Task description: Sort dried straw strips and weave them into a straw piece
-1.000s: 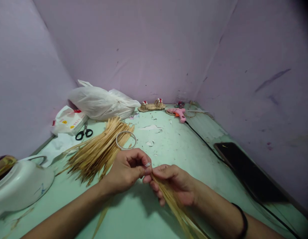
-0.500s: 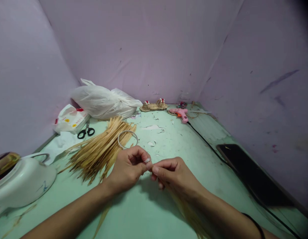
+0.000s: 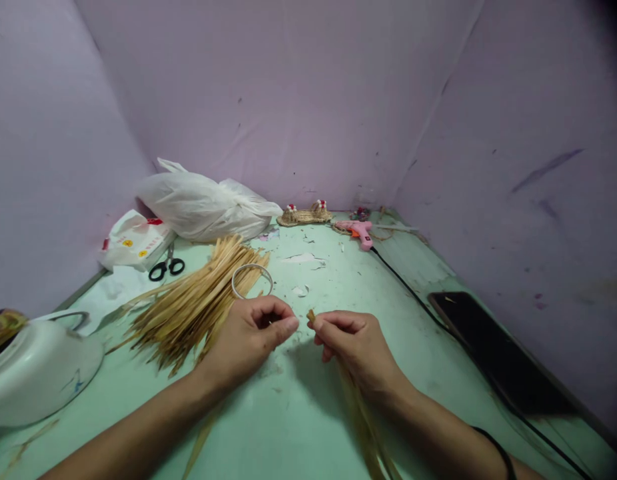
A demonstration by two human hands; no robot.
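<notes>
My right hand [image 3: 351, 343] pinches the folded end of a few long dried straw strips [image 3: 364, 427]. A short stub of them pokes out past the thumb, and their tails hang down below the wrist toward the front. A small gap to the left, my left hand [image 3: 256, 337] has thumb and index finger pressed together; whatever is between them, if anything, is hidden. Just behind it, a pale ring-shaped band [image 3: 252, 281] rests on a fanned bundle of dried straw strips [image 3: 188, 303]. A loose strip [image 3: 201, 440] lies under my left forearm.
At left stand a white bowl-like container [image 3: 43, 373], black-handled scissors [image 3: 167, 267], a tissue pack [image 3: 138, 243] and a tied white plastic bag [image 3: 203, 207]. Small woven slippers [image 3: 304, 217] and a pink glue gun [image 3: 358, 233] sit at the back. A phone [image 3: 493, 353] lies at right beside the cord [image 3: 408, 287].
My hands have come apart; they were touching at the fingertips. The right keeps the straw strips, whose end now shows. The white bit at my left fingertips is out of sight.
</notes>
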